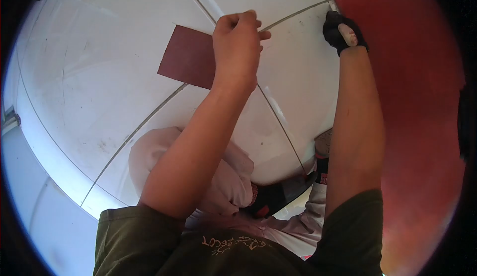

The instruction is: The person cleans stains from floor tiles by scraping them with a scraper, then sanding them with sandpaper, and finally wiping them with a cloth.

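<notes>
My bare left hand (237,47) is raised over the tiled floor, its fingers loosely bent with the tips apart, and I see nothing in it. Just to its left lies a reddish-brown sheet that looks like sandpaper (188,57), partly hidden by the wrist. My right hand (346,33) wears a black glove that leaves the thumb bare. It is closed in a fist at the lower edge of a red surface (412,102). A small pale bit shows beyond its knuckles; what the fingers hold is hidden.
Pale floor tiles (94,52) with dark joints and scuffs spread across the left and middle. The red surface rises along the right side. Below my arms are my light-trousered knee (154,149) and a shoe (324,143). A pale bluish surface (30,186) borders the far left.
</notes>
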`<control>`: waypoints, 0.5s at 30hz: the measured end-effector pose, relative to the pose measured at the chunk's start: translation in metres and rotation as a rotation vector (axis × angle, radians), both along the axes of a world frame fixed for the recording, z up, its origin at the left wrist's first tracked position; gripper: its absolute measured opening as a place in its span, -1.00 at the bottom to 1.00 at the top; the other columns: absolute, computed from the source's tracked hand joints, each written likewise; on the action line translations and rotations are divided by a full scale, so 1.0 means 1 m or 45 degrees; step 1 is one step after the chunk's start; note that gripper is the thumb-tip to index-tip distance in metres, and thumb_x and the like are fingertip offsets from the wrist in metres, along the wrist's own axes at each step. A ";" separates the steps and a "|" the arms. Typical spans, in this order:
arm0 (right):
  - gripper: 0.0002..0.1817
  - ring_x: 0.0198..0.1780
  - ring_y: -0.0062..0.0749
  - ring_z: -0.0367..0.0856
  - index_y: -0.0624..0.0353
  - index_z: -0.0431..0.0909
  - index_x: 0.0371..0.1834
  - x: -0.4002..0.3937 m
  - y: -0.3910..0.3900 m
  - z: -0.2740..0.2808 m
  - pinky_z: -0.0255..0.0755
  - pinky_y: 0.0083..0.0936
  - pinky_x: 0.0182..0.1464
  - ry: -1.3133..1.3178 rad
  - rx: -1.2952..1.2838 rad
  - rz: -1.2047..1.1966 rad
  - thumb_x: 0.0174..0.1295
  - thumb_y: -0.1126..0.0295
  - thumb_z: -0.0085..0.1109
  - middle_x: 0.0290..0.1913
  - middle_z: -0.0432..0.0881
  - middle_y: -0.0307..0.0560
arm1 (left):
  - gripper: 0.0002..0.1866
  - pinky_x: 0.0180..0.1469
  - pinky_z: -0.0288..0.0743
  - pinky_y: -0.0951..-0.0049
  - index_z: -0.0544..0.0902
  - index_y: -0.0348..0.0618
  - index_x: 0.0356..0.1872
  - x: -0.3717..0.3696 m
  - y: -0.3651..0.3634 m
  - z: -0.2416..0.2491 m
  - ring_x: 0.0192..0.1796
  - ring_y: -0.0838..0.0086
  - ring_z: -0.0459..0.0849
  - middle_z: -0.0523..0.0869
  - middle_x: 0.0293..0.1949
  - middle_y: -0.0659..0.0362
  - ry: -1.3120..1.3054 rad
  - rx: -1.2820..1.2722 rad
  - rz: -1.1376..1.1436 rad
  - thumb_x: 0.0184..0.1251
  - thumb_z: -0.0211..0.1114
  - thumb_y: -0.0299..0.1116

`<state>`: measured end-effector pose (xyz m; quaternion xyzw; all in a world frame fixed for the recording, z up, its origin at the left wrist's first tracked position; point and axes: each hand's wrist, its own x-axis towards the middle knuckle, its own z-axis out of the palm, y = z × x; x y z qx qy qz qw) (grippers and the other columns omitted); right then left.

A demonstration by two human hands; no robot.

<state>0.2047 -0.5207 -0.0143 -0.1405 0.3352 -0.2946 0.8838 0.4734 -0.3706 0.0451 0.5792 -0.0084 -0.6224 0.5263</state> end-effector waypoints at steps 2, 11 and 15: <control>-0.86 -0.57 -0.65 0.35 0.00 0.49 -0.46 0.000 -0.006 0.002 0.29 -0.74 -0.46 0.046 -0.046 0.002 0.24 0.39 -0.04 -0.53 0.41 -0.40 | -0.65 -0.16 0.40 0.42 0.43 -0.33 -0.07 -0.002 -0.001 -0.001 -0.17 0.38 0.63 0.57 -0.13 0.07 -0.073 -0.107 -0.017 0.26 0.12 -0.26; -0.83 -0.60 -0.68 0.29 -0.03 0.44 -0.47 0.032 0.071 0.019 0.25 -0.76 -0.54 0.079 0.757 -0.923 0.31 0.39 -0.04 -0.56 0.35 -0.44 | -0.66 -0.17 0.42 0.43 0.41 -0.32 -0.04 0.003 -0.003 0.001 -0.17 0.38 0.63 0.57 -0.12 0.07 -0.053 -0.062 0.009 0.28 0.10 -0.28; -0.76 -0.69 -0.63 0.26 -0.11 0.37 -0.54 0.036 0.138 0.020 0.17 -0.66 -0.67 0.736 0.294 -0.480 0.30 0.19 -0.08 -0.66 0.30 -0.41 | -0.65 -0.17 0.42 0.43 0.40 -0.32 -0.02 0.000 -0.003 -0.004 -0.16 0.38 0.62 0.57 -0.12 0.07 -0.044 -0.052 -0.021 0.29 0.10 -0.28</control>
